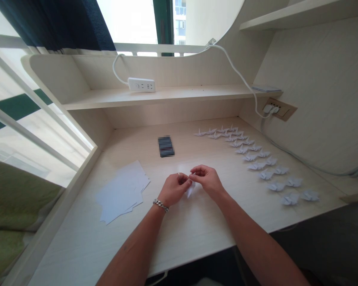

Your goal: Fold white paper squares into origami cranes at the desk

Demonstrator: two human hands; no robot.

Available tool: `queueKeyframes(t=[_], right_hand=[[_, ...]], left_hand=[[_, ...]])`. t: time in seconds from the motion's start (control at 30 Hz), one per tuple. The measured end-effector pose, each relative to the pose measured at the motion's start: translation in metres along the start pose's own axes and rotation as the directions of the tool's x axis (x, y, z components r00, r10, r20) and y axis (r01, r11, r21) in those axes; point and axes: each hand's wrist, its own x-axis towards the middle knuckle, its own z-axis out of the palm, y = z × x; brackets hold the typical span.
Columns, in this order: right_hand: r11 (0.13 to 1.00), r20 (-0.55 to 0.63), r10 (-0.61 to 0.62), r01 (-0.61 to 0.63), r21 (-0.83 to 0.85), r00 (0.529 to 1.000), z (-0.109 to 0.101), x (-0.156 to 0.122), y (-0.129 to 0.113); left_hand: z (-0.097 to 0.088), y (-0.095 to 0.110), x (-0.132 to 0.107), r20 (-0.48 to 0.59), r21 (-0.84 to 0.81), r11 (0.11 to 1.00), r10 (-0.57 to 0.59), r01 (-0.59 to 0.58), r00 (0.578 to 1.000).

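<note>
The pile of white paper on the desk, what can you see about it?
The white sheets look like thin, plain paper with no visible writing. They lie flat on the pale desk, overlapping unevenly, so corners stick out at different angles. They look unfolded. They sit to the left of the left grip, which isn't touching them.

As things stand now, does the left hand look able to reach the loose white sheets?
Probably yes: only bare desk shows between the left hand and the white sheets, though the hand holds a folded paper and may need freeing first.
</note>
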Motion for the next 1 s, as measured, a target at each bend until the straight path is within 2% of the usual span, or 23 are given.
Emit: queueKeyframes(t=[0.23,0.33,0.4,0.57,0.63,0.73,0.83,1.0], right_hand=[[0.996,0.041,0.023,-0.026,0.080,0.999,-0.0011,0.0027,0.0012],[0.998,0.000,0.034,-0.034,0.058,0.999,-0.0023,0.0028,-0.0003],[1.000,-0.018,0.031,-0.031,-0.004,0.999,-0.0026,0.0016,-0.0012],[0.994,0.095,0.088,-0.080,-0.075,0.992,0.0010,-0.0033,-0.0014],[0.990,0.082,0.122,-0.115,-0.080,0.989,0.0028,-0.0036,-0.0003],[0.994,0.017,0.093,-0.092,-0.052,0.995,0.0031,-0.0014,0.0030],[0.999,0.007,0.036,-0.036,0.017,0.999,0.0018,0.0005,0.0062],[0.999,0.042,0.034,-0.034,0.013,0.999,0.0028,-0.0008,0.0049]], left_hand=[[-0.0002,-0.0035,0.0012,0.006,-0.056,0.998,-0.012,0.013,1.000],[0.0007,-0.0053,0.0023,-0.011,-0.090,0.996,-0.019,0.018,1.000],[0.0011,-0.0056,0.0029,-0.037,-0.119,0.993,-0.028,0.024,0.999],[0.0010,-0.0026,0.0033,-0.155,-0.178,0.984,-0.031,0.003,0.987],[0.0014,-0.0015,0.0031,-0.190,-0.229,0.973,-0.050,0.005,0.980],[0.0027,-0.0005,0.0027,-0.163,-0.418,0.908,-0.114,0.036,0.980],[0.0035,0.0005,0.0024,-0.114,-0.567,0.821,-0.149,0.059,0.982],[0.0028,0.0016,0.0029,-0.145,-0.546,0.836,-0.165,0.060,0.976]])
